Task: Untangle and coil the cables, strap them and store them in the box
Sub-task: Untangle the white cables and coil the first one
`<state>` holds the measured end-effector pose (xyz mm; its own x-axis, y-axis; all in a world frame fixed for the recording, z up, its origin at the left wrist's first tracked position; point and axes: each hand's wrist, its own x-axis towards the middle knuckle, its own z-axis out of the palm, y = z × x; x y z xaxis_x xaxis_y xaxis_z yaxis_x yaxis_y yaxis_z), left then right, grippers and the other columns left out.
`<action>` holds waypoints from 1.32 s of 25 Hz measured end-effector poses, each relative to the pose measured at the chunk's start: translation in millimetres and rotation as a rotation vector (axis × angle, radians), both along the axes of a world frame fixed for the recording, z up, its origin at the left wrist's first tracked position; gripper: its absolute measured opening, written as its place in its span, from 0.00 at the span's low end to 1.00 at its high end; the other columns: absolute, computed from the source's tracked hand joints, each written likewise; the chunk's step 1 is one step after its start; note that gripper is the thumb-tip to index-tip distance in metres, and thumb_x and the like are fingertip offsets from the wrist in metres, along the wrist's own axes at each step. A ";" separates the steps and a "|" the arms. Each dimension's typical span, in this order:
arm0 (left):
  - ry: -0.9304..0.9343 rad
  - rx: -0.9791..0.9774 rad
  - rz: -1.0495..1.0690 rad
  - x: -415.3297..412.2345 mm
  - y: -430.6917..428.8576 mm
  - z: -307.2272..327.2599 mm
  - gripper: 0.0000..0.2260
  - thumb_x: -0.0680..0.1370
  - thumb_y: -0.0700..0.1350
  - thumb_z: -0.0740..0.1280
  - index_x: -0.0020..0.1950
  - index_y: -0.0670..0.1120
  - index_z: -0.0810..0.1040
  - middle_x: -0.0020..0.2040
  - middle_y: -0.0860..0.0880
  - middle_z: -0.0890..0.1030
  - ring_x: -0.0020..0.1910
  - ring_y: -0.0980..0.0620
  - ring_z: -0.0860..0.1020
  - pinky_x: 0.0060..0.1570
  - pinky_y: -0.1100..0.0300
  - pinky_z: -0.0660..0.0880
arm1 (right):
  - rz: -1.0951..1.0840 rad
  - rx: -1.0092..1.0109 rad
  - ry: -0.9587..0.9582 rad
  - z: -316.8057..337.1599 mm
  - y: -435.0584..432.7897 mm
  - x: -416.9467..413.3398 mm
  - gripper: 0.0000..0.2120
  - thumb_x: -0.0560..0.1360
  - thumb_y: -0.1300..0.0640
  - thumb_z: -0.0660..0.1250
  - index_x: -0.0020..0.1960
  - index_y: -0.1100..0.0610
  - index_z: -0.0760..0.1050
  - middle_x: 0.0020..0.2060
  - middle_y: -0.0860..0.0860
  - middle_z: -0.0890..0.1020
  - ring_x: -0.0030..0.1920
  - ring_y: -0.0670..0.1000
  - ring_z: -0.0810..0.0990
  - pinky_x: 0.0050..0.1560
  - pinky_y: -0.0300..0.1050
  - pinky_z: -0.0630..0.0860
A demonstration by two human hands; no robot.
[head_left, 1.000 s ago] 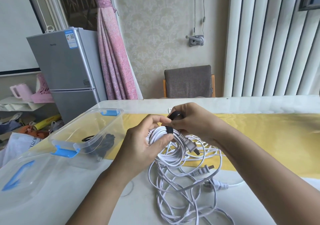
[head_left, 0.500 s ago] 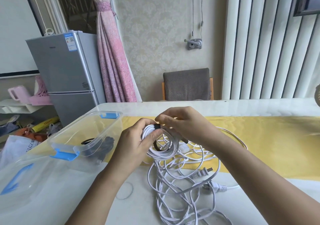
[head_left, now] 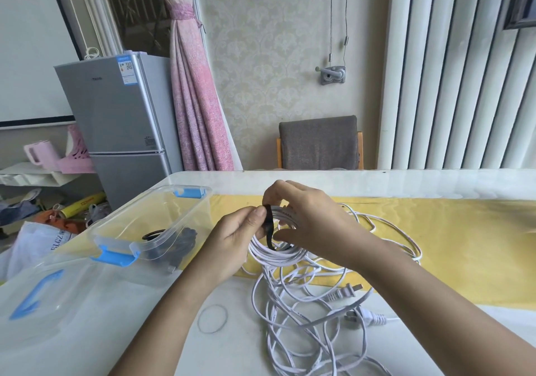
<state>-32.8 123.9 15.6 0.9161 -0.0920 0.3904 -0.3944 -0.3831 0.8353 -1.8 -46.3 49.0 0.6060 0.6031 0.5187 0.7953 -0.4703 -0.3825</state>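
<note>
Update: we're now pinching the strap onto the coil with our left hand, and its tail's dangling loose under our right hand.

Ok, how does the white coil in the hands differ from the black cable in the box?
The white coil is held in the left hand, right hand pinching a black strap on it; the black cable lies untouched in the clear box. White coil trails loose loops; black cable doesn't. Both are bundled.
</note>
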 end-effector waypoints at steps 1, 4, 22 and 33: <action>0.019 -0.011 -0.016 1.2 2.3 -1.4 0.24 0.77 0.60 0.57 0.41 0.38 0.72 0.35 0.46 0.73 0.38 0.54 0.70 0.42 0.59 0.67 | -0.013 0.001 -0.077 -2.1 1.3 0.0 0.21 0.66 0.60 0.75 0.54 0.51 0.70 0.49 0.45 0.75 0.42 0.49 0.76 0.43 0.44 0.74; 0.068 -0.102 -0.068 0.2 4.1 0.1 0.23 0.76 0.59 0.59 0.42 0.37 0.72 0.39 0.42 0.73 0.42 0.51 0.70 0.48 0.53 0.67 | 0.002 0.012 -0.308 -5.0 1.8 0.4 0.17 0.68 0.54 0.75 0.52 0.53 0.72 0.49 0.46 0.74 0.45 0.49 0.75 0.38 0.49 0.75; 0.157 0.011 -0.005 -3.5 -0.5 1.4 0.18 0.81 0.55 0.56 0.32 0.52 0.70 0.30 0.56 0.69 0.29 0.56 0.65 0.28 0.65 0.61 | -0.001 0.418 0.262 -3.3 4.1 -3.2 0.06 0.70 0.63 0.72 0.37 0.54 0.80 0.32 0.48 0.83 0.36 0.45 0.80 0.40 0.36 0.75; -0.179 0.368 0.077 -5.8 -7.0 -7.3 0.19 0.80 0.57 0.53 0.38 0.44 0.65 0.29 0.56 0.65 0.30 0.57 0.63 0.33 0.61 0.61 | -0.089 0.326 0.456 5.5 -4.1 -0.4 0.04 0.69 0.63 0.74 0.37 0.59 0.80 0.28 0.52 0.79 0.22 0.40 0.70 0.25 0.29 0.65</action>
